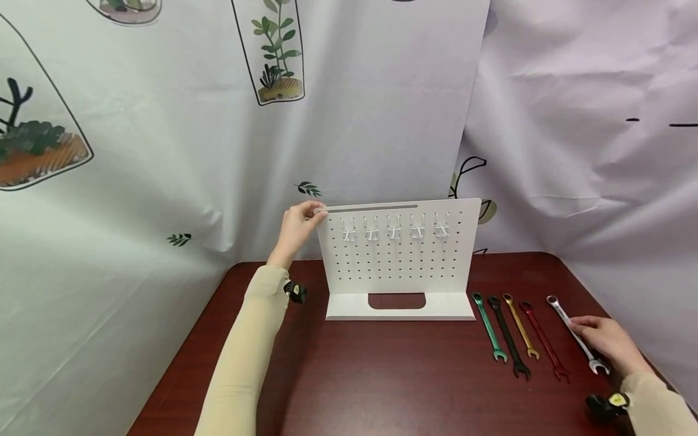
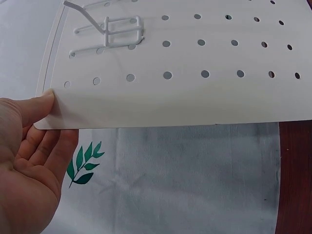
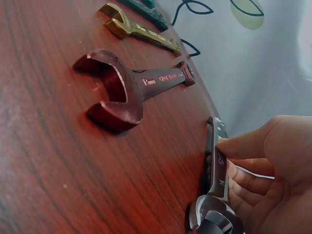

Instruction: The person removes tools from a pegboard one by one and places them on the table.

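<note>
A white pegboard point(image 1: 395, 263) stands upright on its base at the back of the table. My left hand point(image 1: 297, 229) pinches its upper left corner, thumb on the front face and fingers behind, as the left wrist view shows. Several white wire hooks point(image 1: 394, 232) hang in a row near the board's top. Over at the right, my right hand point(image 1: 606, 341) holds the shank of a silver combination wrench point(image 1: 558, 312) between thumb and fingers. In the right wrist view its open end point(image 3: 214, 214) points toward the camera, low by the tabletop.
Left of the silver wrench lie a red wrench point(image 1: 545, 340), a gold wrench point(image 1: 520, 325), a black wrench point(image 1: 507, 336) and a green wrench point(image 1: 489, 327), roughly side by side on the dark red table point(image 1: 403, 375). A printed white curtain point(image 1: 376, 133) hangs behind.
</note>
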The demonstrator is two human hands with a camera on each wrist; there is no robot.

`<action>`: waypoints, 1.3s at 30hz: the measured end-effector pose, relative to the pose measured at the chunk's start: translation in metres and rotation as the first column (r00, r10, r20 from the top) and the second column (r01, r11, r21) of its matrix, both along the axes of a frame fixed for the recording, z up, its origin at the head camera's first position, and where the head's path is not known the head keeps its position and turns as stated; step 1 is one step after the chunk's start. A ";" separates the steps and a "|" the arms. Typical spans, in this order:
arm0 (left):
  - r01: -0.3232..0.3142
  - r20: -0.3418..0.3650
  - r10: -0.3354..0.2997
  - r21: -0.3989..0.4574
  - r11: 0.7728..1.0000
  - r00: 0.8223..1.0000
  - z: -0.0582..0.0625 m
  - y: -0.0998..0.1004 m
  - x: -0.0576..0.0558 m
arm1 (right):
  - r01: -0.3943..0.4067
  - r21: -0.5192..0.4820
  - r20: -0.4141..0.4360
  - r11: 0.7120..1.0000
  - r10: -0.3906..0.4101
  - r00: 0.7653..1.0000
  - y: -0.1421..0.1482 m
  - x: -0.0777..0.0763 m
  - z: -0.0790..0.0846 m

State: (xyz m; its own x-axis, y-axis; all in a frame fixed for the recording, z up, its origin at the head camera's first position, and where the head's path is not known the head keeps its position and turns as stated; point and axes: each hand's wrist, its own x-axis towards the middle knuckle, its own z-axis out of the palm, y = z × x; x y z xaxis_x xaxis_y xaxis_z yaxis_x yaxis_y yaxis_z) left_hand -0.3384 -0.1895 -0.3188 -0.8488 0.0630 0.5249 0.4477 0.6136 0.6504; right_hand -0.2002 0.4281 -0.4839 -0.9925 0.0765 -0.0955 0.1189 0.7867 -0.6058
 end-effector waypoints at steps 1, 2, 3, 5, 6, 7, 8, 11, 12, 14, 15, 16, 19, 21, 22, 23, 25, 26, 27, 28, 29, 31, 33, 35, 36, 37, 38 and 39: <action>0.000 0.000 0.000 0.000 1.000 1.000 0.000 0.000 0.000 | -0.001 0.006 0.004 1.000 0.001 1.000 0.000 0.000 0.001; -0.001 0.001 0.001 0.002 1.000 1.000 0.000 0.000 0.000 | -0.002 0.016 0.004 1.000 0.002 1.000 0.000 0.000 0.001; -0.001 0.003 0.001 0.002 1.000 1.000 0.000 0.000 0.000 | -0.003 0.022 0.006 1.000 0.003 1.000 0.000 0.000 0.001; -0.002 0.007 0.002 0.006 1.000 1.000 0.000 0.000 0.001 | -0.004 0.027 0.016 1.000 0.003 1.000 0.000 0.001 0.002; -0.002 0.010 0.002 0.009 1.000 1.000 0.000 0.000 0.001 | -0.002 0.029 0.020 1.000 0.002 1.000 0.000 0.001 0.002; -0.001 0.013 0.001 0.011 1.000 1.000 0.000 0.000 0.001 | -0.001 0.031 0.024 1.000 0.001 1.000 0.000 0.001 0.001; -0.002 0.015 0.002 0.013 1.000 1.000 0.001 0.001 0.002 | 0.000 0.031 0.026 1.000 -0.001 1.000 0.000 0.001 0.001; -0.003 0.014 0.003 0.012 1.000 1.000 0.001 0.001 0.002 | 0.008 0.036 0.027 0.999 -0.009 1.000 -0.001 0.001 0.000; -0.003 0.014 0.003 0.011 1.000 1.000 0.000 0.001 0.002 | 0.012 0.041 0.024 0.999 -0.013 1.000 -0.001 0.001 0.000; -0.003 0.015 0.003 0.013 1.000 1.000 0.000 0.001 0.001 | 0.019 0.048 0.010 0.999 -0.020 1.000 -0.002 0.001 -0.001; -0.003 0.016 0.003 0.014 1.000 1.000 0.000 0.001 0.001 | 0.023 0.050 0.005 0.998 -0.023 1.000 -0.002 0.001 -0.001; -0.004 0.018 0.003 0.016 1.000 1.000 0.000 0.001 0.001 | 0.025 0.054 -0.001 0.998 -0.025 1.000 -0.002 0.001 -0.001; -0.003 0.025 0.003 0.023 1.000 1.000 0.000 0.001 0.002 | 0.030 0.068 -0.022 0.997 -0.029 0.999 -0.003 0.002 -0.002; -0.005 0.026 0.004 0.022 1.000 1.000 0.000 0.001 0.002 | 0.030 0.078 -0.031 0.997 -0.028 0.999 -0.003 0.002 -0.003; -0.004 0.026 0.004 0.021 1.000 1.000 0.000 0.001 0.002 | 0.031 0.081 -0.033 0.996 -0.028 0.999 -0.003 0.002 -0.003; -0.005 0.024 0.004 0.022 1.000 1.000 0.000 0.001 0.002 | 0.032 0.083 -0.038 0.996 -0.029 0.999 -0.003 0.002 -0.003; -0.004 0.021 0.004 0.022 1.000 1.000 0.000 0.001 0.002 | 0.029 0.076 -0.034 0.997 -0.026 0.999 -0.003 0.001 -0.004; -0.003 0.019 0.003 0.022 1.000 1.000 0.000 0.000 0.002 | 0.026 0.073 -0.033 0.997 -0.024 0.999 -0.003 0.001 -0.003; -0.003 0.018 0.003 0.023 1.000 1.000 0.000 0.000 0.003 | 0.024 0.069 -0.030 0.997 -0.022 0.999 -0.003 0.001 -0.003; -0.002 0.017 0.002 0.026 1.000 1.000 0.001 0.000 0.003 | 0.022 0.063 -0.028 0.998 -0.021 0.999 -0.003 0.001 -0.002; -0.001 0.016 0.001 0.027 1.000 1.000 0.001 0.000 0.004 | 0.021 0.058 -0.025 0.998 -0.020 0.999 -0.003 0.001 -0.002; 0.002 0.012 -0.002 0.025 1.000 1.000 0.001 0.000 0.005 | 0.021 0.061 -0.028 0.998 -0.019 0.999 -0.003 0.002 -0.001; 0.006 0.004 -0.006 0.020 1.000 1.000 0.000 0.000 0.006 | 0.022 0.067 -0.035 0.998 -0.020 0.999 -0.003 0.002 -0.001; 0.010 -0.004 -0.010 0.018 1.000 1.000 0.000 0.000 0.006 | 0.028 0.067 -0.033 0.997 -0.026 0.999 -0.004 0.002 -0.001; 0.010 -0.007 -0.010 0.016 1.000 1.000 0.000 0.000 0.006 | 0.030 0.068 -0.033 0.997 -0.028 0.999 -0.004 0.003 -0.001; 0.010 -0.009 -0.010 0.014 1.000 1.000 -0.001 0.000 0.006 | 0.033 0.065 -0.031 0.997 -0.031 0.999 -0.004 0.003 -0.001; 0.009 -0.009 -0.009 0.016 1.000 1.000 -0.001 0.000 0.005 | 0.038 0.062 -0.029 0.997 -0.036 0.999 -0.005 0.003 -0.002; 0.008 -0.008 -0.008 0.017 1.000 1.000 -0.002 -0.001 0.005 | 0.042 0.058 -0.026 0.997 -0.040 0.999 -0.005 0.003 -0.002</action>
